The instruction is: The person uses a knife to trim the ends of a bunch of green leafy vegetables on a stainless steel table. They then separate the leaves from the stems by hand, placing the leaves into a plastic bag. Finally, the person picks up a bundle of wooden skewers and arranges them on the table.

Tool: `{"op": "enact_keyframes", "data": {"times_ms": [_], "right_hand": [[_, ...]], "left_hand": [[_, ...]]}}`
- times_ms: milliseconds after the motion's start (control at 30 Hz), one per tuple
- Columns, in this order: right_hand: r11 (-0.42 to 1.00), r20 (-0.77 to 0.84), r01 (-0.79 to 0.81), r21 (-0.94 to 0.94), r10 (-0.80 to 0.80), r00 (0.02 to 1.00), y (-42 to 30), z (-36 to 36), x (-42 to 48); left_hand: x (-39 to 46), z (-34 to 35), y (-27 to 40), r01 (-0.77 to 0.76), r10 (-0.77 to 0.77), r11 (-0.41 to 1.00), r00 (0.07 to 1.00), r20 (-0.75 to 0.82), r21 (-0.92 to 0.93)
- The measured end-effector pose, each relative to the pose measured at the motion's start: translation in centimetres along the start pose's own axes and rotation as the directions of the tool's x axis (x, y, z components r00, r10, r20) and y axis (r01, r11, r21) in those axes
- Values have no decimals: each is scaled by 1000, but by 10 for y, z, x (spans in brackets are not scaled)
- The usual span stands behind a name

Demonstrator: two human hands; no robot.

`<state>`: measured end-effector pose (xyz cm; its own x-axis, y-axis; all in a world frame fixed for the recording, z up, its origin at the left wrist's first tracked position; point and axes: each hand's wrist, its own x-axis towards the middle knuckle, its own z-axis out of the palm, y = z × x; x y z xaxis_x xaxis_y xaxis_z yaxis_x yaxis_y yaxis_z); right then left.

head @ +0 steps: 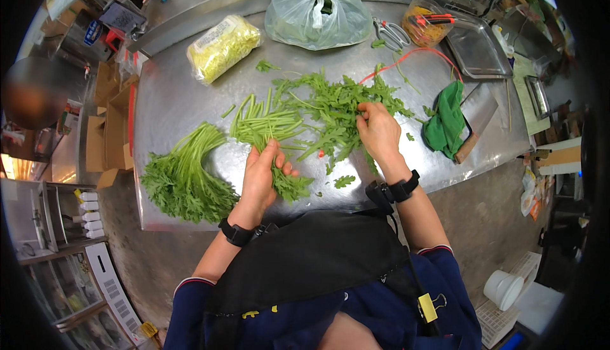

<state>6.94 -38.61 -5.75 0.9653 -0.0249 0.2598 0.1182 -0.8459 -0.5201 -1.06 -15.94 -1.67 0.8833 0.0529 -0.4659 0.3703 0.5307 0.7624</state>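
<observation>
My left hand (261, 171) is closed round a few stems of leafy greens (290, 185), whose leaves hang out below the fingers. My right hand (380, 130) is at the loose pile of leafy greens (333, 107), thumb and fingertips bent at its leaves; whether they pinch a leaf cannot be told. Cut green stems (269, 123) lie just beyond my left hand. A thick bunch of leafy greens (190, 178) rests at the left of the steel table (167, 92), its leaves towards me. Single leaves lie scattered about.
Along the back are a bagged yellow vegetable (224, 47), a tied plastic bag (318, 16), scissors (391, 34) and a plastic tub (425, 28). To the right lie a steel tray (479, 45), a green cloth (445, 121) and a cleaver (479, 111). A cardboard box (116, 126) stands left.
</observation>
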Motion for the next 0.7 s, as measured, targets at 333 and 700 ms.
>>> {"op": "enact_keyframes", "data": {"times_ms": [333, 700], "right_hand": [[596, 272, -287, 750, 118, 955, 8, -44, 15], [545, 63, -407, 733, 540, 839, 122, -75, 23]], "left_hand": [[23, -31, -30, -65, 84, 974, 993, -82, 215], [28, -23, -34, -14, 41, 940, 997, -72, 342]]}}
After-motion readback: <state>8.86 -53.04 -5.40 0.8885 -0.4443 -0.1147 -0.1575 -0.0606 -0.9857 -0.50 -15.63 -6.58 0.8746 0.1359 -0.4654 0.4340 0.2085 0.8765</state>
